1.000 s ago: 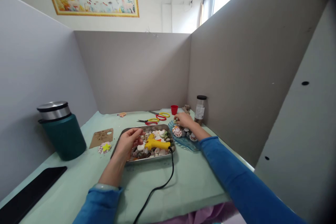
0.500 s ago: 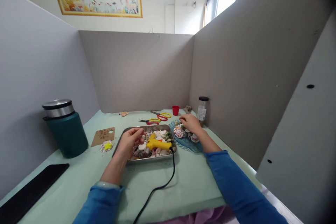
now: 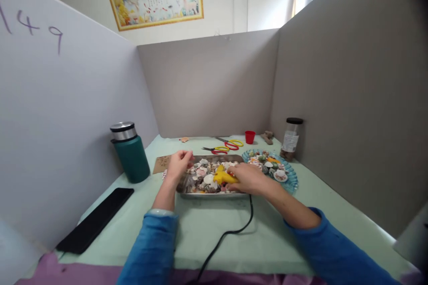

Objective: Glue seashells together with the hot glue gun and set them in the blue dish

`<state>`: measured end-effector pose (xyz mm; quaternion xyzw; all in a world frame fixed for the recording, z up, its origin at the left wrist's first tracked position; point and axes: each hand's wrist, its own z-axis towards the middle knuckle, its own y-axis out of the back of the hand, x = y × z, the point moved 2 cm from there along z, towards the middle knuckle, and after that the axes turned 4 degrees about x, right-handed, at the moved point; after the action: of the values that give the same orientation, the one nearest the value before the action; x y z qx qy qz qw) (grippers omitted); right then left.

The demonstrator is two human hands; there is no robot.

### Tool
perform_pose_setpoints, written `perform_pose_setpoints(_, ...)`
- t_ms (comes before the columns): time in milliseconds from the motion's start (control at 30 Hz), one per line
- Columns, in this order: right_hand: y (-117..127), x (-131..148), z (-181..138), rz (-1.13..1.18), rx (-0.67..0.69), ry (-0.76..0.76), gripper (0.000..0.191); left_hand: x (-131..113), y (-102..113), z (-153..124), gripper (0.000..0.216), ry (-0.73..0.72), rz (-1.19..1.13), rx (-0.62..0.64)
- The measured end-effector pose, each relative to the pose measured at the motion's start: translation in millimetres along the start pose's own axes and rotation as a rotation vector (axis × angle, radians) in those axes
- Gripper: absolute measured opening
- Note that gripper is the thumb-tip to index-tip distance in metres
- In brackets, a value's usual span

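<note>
A yellow hot glue gun (image 3: 220,175) with a black cord lies across the shells in a metal tray (image 3: 210,195). My right hand (image 3: 249,178) is closed around its handle, which the fingers partly hide. Over the tray's left end is my left hand (image 3: 179,164), its fingers pinched together. Whatever it may hold is too small or hidden to make out. Many small shells (image 3: 201,172) and stones fill much of the tray. To the right, a blue scalloped plate (image 3: 293,182) carries more shells and stones, one of them a pale patterned shell (image 3: 280,176).
Two pairs of scissors (image 3: 230,145), a red cup (image 3: 250,137) and a driftwood piece (image 3: 267,137) lie behind the tray. A lidded jar (image 3: 290,140) stands at right. On the left are a teal flask (image 3: 131,156), a black flat slab (image 3: 96,220) and a brown card (image 3: 161,164).
My right hand has left the plate and moved left onto the glue gun's handle. My left hand stays pinched by the tray's left side. The camera view has turned left.
</note>
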<state>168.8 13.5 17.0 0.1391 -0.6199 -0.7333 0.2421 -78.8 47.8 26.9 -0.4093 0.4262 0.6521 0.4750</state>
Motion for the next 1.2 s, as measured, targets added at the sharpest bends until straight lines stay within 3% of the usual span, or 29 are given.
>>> perform_pose_setpoints(67, -4.4, 1.1, 0.3, 0.02, 0.026, -0.04, 0.024, 1.8, 9.8, 5.9, 0.019, -0.051, 0.201, 0.046)
perform_pose_setpoints(133, -1.0, -3.0, -0.5, 0.149, -0.033, -0.031, 0.026, 3.7, 16.4, 10.8, 0.012, -0.118, 0.426, 0.064)
perform_pose_setpoints(300, 9.3, -18.0, -4.5, 0.923, -0.201, -0.045, 0.043, 9.4, 6.0, 14.0, 0.018, -0.217, 0.908, 0.196)
perform_pose_setpoints(400, 0.9, -19.5, -3.2, 1.185, -0.224, -0.079, 0.042, 11.5, -8.9, 13.8, 0.02, -0.269, 1.048, 0.262)
perform_pose_setpoints(500, -7.8, -17.7, -0.9, 1.218, -0.242, -0.132, 0.035, 11.6, -16.4, 16.8, 0.019, -0.278, 1.093, 0.309)
perform_pose_setpoints(633, -7.0, -14.4, -1.0, 1.195, -0.286, -0.163, 0.032, 2.9, -11.1, 19.0, 0.013, -0.281, 1.17, 0.392)
perform_pose_setpoints(767, -2.7, -11.5, -2.7, 1.194, -0.341, -0.14, 0.029, -8.7, -7.6, 5.9, 0.019, -0.259, 1.38, 0.675)
perform_pose_setpoints(833, -3.0, -10.6, -2.7, 1.18, -0.349, -0.131, 0.029, -11.4, -10.0, -2.6, 0.019, -0.22, 1.472, 0.735)
perform_pose_setpoints(1200, -7.5, -11.4, -0.1, 1.023, -0.384, -0.144, 0.029, 1.5, -35.4, -11.4, 0.016, -0.015, 1.368, 0.607)
